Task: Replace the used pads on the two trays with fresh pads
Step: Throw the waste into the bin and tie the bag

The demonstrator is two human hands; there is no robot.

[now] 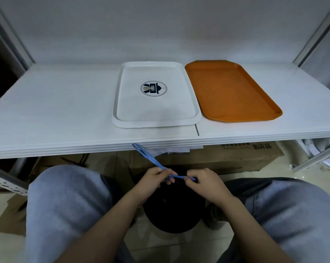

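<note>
A white table (56, 103) spans the view, carrying two trays side by side near its middle and right. The white tray (122, 95), marked with a round dark emblem (153, 88), lies just left of the orange tray (230, 92); their near edges almost touch, and both show bare insides with no pad on them. Under the table stands a cardboard box (236, 156) with printed characters, and white sheets (171, 149) poke out just below the table's front edge. A black bin (171, 215) sits on the floor between the person's grey-trousered knees. Above it, the left hand (154, 178) and right hand (202, 181) each pinch a blue twisted strip (151, 158), which stretches between them and rises toward the table edge, ending in a loop.
</note>
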